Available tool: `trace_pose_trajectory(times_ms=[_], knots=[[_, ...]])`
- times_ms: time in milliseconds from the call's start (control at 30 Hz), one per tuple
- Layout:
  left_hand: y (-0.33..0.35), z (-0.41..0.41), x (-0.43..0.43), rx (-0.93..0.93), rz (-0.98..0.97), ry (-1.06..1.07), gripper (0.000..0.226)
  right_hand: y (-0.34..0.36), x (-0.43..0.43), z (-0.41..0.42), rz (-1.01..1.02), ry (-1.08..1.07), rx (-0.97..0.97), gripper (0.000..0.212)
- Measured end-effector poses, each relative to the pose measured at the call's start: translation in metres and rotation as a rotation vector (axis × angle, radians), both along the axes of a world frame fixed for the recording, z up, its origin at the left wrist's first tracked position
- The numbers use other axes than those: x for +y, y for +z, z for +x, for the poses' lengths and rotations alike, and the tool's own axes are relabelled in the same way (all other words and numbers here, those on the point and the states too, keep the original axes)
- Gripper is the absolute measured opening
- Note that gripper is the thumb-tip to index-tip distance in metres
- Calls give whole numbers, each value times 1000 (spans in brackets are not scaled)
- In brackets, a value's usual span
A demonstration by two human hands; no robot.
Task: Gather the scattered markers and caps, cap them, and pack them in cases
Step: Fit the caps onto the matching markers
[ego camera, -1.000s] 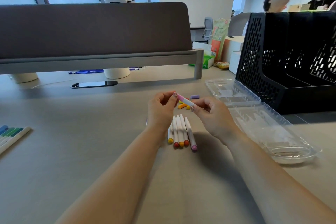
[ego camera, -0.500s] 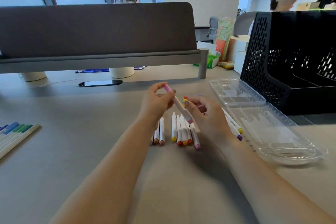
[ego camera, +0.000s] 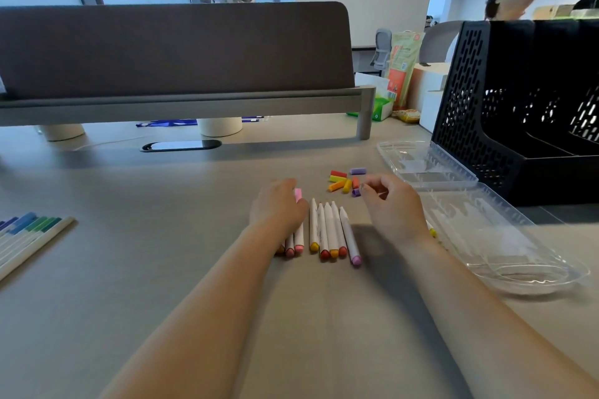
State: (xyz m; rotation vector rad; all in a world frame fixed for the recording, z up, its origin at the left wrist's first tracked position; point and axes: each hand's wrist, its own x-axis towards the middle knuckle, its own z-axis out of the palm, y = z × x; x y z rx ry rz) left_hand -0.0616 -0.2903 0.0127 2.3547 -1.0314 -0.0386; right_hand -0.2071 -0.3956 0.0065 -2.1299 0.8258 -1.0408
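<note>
Fingers of the left hand (ego camera: 278, 206) curl over a pink-capped marker (ego camera: 297, 196), keeping it apart from 5 uncapped markers (ego camera: 329, 230). Right hand (ego camera: 393, 207), loosely curled and seemingly empty, hovers by the loose caps (ego camera: 340, 181); open case (ego camera: 486, 236) waits beside.

We found bare desk (ego camera: 155, 253) open left of marker row (ego camera: 330, 233); loose caps (ego camera: 340, 183) lay ahead; clear case (ego camera: 479, 223), black file rack (ego camera: 466, 113) blocked right.

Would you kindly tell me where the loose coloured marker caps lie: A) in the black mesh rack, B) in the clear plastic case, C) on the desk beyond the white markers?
C: the loose coloured marker caps cluster on the beige desk, just beyond the row of white markers.
</note>
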Motion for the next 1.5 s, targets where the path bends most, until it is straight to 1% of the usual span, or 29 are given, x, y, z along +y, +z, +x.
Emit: trace_pose_trajectory(times_ms=[100,200,300,367,467,600,700,800,867,900,967,1033,1100,1133,1200,1267,1400,1500], knots=[[-2,0,-1,-46,20,-12,39,1,0,-2,-19,-12,33,10],[-4,2,-1,-38,16,-23,43,1,0,-3,-10,-16,103,7],[-2,4,-2,-31,-33,-23,39,2,1,-2,85,31,271,6],[-1,3,-2,-49,-79,-18,36,4,2,-2,130,64,394,13],[-1,3,-2,-67,-130,-10,32,7,4,-2,152,81,472,16],[-1,3,-2,-69,-161,-12,29,11,9,-6,65,46,554,8],[-1,4,-5,-75,-188,-26,28,12,13,-6,-26,-8,649,17],[1,4,-9,-61,-224,-45,26,9,11,-1,-13,-47,706,25],[7,2,-18,-48,-235,-81,25,9,6,-1,59,-72,638,28],[10,1,-25,-42,-231,-109,25,10,2,-2,107,-89,546,30],[15,-1,-46,-47,-201,-181,25,13,-6,-6,228,-123,273,33],[17,-4,-71,-60,-140,-261,28,18,-12,-10,416,-171,-21,29],[18,-7,-95,-102,-28,-336,35,22,-17,-13,583,-203,-231,28],[17,-9,-104,-144,40,-368,39,23,-20,-15,627,-217,-301,28],[13,-11,-120,-217,142,-430,42,24,-28,-19,673,-246,-386,28],[9,-12,-131,-222,192,-457,43,23,-33,-22,707,-255,-432,28],[8,-13,-143,-234,248,-432,40,22,-38,-22,755,-212,-481,21],[12,-12,-150,-262,271,-386,33,24,-39,-22,782,-201,-502,23]])
